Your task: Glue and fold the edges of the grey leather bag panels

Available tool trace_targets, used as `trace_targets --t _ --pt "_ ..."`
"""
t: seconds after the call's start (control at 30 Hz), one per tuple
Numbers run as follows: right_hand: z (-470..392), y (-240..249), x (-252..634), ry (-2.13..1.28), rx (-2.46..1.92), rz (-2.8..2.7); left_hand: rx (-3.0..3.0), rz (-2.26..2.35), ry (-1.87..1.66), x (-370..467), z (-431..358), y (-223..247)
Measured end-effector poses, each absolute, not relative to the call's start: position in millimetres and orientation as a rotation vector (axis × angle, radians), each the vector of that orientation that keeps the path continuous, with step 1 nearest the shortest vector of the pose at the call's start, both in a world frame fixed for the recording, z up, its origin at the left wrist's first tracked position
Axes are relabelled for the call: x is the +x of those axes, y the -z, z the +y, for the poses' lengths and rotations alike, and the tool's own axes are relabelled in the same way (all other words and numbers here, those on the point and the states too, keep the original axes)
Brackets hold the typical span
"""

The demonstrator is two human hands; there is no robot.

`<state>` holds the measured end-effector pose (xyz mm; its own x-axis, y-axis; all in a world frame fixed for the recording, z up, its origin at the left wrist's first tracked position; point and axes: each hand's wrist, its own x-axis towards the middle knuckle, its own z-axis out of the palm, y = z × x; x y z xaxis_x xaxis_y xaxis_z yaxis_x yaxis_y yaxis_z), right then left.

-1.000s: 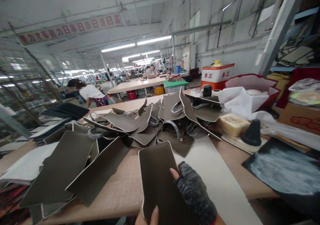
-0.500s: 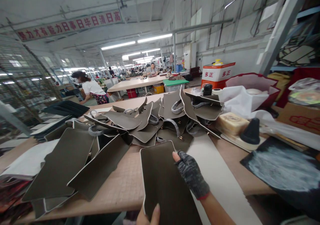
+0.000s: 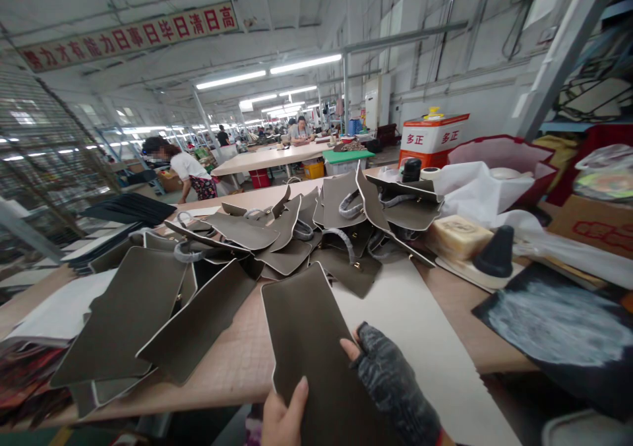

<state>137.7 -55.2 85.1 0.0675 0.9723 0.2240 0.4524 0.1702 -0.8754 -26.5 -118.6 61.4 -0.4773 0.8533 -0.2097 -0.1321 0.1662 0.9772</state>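
Note:
I hold a flat dark olive leather panel (image 3: pixel 306 330) with a pale edge above the near table edge. My left hand (image 3: pixel 281 416) grips its lower left edge with the thumb on top. My right hand (image 3: pixel 390 386), in a dark knitted fingerless glove, rests on the panel's right side with the thumb on its face. Beyond it lies a heap of similar olive panels with handles (image 3: pixel 297 235) spread across the table (image 3: pixel 237 360).
A white sheet (image 3: pixel 420 327) lies to the right of the panel. A black cone (image 3: pixel 494 251), a tan block (image 3: pixel 457 235), a black board (image 3: pixel 558 327), white bags and a red-and-white container (image 3: pixel 430 139) stand at the right. People work at far tables.
The panel has tilted with its top end swung left. My left hand has come up higher along its lower edge, and my right hand has slid back down toward me.

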Motion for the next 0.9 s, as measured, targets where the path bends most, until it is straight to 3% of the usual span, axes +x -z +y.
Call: trace_targets --t 0.07,0.33,0.53,0.6,0.77,0.9 --pt "-53.3 -77.9 134.3 -0.584 -1.471 -1.580 0.754 1.629 -1.463 -25.5 -119.2 -60.5" --pt "-56.5 -110.5 152.0 -1.329 -1.105 -1.536 0.514 1.532 -1.415 -35.1 -115.4 -69.0" --pt "-72.2 -112.9 158.9 -1.327 -1.070 -1.639 0.415 1.444 -1.379 -35.7 -115.0 -74.4" --pt "-75.2 -97.8 152.5 -1.137 -1.249 -1.664 0.426 1.430 -1.406 -32.7 -114.1 -76.3" --pt "-74.5 -61.0 136.9 -0.159 -1.531 -1.895 0.685 1.643 -1.407 -33.5 -112.6 -81.2" --pt "-74.3 -72.3 141.9 -0.094 -1.446 -1.972 0.975 1.771 -1.329 -35.1 -119.3 -78.6"
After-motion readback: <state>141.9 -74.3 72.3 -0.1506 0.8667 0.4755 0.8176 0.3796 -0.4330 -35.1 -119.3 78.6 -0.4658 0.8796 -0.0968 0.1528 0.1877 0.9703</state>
